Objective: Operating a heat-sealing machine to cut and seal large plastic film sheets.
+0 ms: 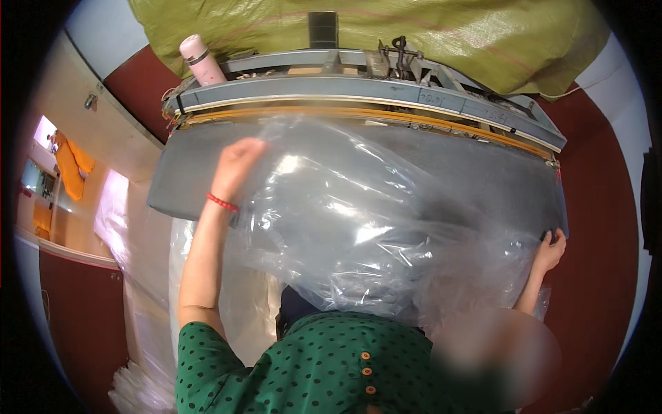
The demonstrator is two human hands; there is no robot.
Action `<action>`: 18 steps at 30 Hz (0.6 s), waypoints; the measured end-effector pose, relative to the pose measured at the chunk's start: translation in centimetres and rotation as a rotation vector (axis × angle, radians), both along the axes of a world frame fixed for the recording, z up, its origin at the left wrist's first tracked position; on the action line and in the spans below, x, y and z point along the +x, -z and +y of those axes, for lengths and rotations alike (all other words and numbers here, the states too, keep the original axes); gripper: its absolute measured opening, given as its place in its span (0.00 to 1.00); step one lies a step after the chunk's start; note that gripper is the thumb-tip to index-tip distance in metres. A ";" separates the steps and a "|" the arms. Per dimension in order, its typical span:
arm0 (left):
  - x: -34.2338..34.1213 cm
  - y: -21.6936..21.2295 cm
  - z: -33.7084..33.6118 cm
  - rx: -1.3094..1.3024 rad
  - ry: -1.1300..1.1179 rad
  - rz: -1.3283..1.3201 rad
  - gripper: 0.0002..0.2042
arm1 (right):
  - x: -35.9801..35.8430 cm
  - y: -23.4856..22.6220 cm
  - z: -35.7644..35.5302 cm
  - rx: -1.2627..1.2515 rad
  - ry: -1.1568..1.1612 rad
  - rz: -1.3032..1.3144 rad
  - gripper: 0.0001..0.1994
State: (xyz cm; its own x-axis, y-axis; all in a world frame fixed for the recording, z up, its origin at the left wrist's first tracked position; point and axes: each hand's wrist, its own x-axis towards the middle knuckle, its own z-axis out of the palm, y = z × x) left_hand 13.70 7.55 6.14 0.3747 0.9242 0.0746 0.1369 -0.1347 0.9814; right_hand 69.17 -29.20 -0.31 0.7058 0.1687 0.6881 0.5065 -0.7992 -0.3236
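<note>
A large clear plastic sheet (345,228) lies crumpled and shiny across the dark grey work surface (476,152), its near part hanging against my body. My left hand (240,162), a red bead bracelet at its wrist, is closed on the sheet's upper left part, slightly blurred. Over at the right end of the surface, my right hand (549,252) has its fingers bent at the far corner of the sheet, by the edge. Something dark shows between thumb and fingers there. The film's upper edge slants from one hand toward the other.
Behind the surface runs a grey metal frame (310,86) with an orange strip (331,114). A pink bottle (201,61) and a dark metal clamp (400,58) stand on it. Yellow-green sheeting (448,34) hangs beyond. More clear plastic (148,390) lies at lower left.
</note>
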 end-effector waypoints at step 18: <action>4.6 3.9 -12.8 0.265 0.347 -0.010 0.15 | -31.0 -10.2 27.1 -0.002 -1.937 0.601 0.05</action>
